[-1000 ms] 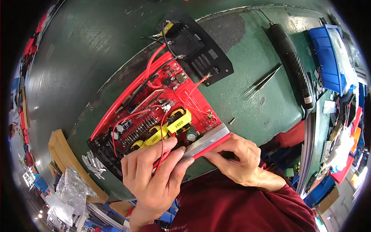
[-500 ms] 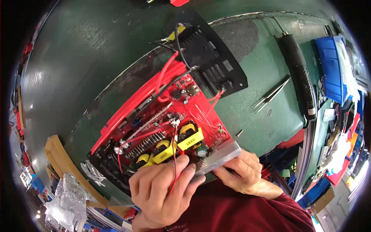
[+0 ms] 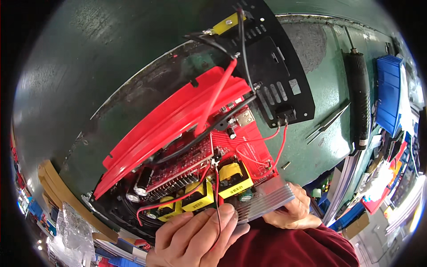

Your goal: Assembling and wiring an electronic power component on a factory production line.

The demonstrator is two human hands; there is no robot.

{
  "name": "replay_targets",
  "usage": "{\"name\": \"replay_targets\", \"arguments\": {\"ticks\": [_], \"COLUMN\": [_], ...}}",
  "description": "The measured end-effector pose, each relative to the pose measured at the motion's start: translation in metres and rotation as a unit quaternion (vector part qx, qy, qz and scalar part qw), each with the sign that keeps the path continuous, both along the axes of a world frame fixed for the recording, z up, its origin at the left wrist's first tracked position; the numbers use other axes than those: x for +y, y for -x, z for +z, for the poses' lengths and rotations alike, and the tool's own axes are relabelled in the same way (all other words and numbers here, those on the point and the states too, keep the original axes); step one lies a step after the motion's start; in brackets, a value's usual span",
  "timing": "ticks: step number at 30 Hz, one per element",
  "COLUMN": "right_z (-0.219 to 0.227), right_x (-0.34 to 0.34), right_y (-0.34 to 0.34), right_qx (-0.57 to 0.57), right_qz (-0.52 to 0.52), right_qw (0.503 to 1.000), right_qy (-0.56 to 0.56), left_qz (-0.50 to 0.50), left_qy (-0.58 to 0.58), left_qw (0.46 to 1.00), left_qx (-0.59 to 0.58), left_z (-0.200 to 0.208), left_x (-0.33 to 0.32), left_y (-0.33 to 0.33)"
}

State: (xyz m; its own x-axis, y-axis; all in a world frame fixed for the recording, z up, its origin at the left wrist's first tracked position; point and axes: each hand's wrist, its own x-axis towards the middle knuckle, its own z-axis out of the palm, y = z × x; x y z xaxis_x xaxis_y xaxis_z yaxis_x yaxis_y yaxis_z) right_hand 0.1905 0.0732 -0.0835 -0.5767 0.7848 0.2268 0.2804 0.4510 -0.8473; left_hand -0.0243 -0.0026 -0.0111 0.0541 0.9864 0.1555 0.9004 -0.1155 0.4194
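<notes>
A red circuit board (image 3: 242, 138) with yellow-wrapped transformers (image 3: 198, 198) sits in a housing with a curved red side (image 3: 171, 120), tilted toward me. A ribbed grey metal heat sink (image 3: 267, 202) runs along its near right edge. My left hand (image 3: 195, 233) is closed on the near edge, fingertips beside the transformers; a thin red and black wire passes over its fingers. My right hand (image 3: 293, 211) grips the heat sink's right end, its fingers partly hidden behind it. Red and black wires link the board to a black slotted end panel (image 3: 271, 66) lying beyond it.
On the green bench lie tweezers (image 3: 329, 122), a small screw (image 3: 286, 165) and a black-handled tool with a metal shaft (image 3: 359, 102). A blue bin (image 3: 388, 95) stands at the right. Lower left are a brown cardboard piece (image 3: 73, 202) and clear plastic wrapping (image 3: 73, 236).
The assembly has tilted, showing more of the red side's broad face, and the black panel sits further right in view. The view itself has shifted slightly. Both hands keep their grip.
</notes>
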Motion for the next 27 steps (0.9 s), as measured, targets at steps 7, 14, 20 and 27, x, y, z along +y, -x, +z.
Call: {"name": "replay_targets", "arguments": {"ticks": [7, 14, 20, 27], "right_z": [-0.001, -0.012, 0.009, 0.002], "right_x": [-0.004, -0.006, 0.006, 0.004], "right_y": [0.001, -0.003, -0.003, -0.007], "right_qx": [0.002, 0.063, -0.033, -0.017], "right_qz": [-0.040, -0.002, 0.036, 0.051], "right_qw": [0.999, 0.998, 0.999, 0.998], "right_qy": [-0.012, -0.018, 0.023, 0.015], "left_qz": [0.156, 0.320, -0.036, -0.055], "left_qy": [-0.019, -0.025, -0.032, -0.021], "left_qw": [0.986, 0.942, 0.998, 0.995], "left_qx": [-0.054, -0.096, 0.042, 0.085], "left_z": [-0.001, 0.001, 0.009, 0.014], "left_x": [0.012, 0.017, 0.010, 0.013], "left_y": [-0.038, -0.055, 0.002, 0.002]}}
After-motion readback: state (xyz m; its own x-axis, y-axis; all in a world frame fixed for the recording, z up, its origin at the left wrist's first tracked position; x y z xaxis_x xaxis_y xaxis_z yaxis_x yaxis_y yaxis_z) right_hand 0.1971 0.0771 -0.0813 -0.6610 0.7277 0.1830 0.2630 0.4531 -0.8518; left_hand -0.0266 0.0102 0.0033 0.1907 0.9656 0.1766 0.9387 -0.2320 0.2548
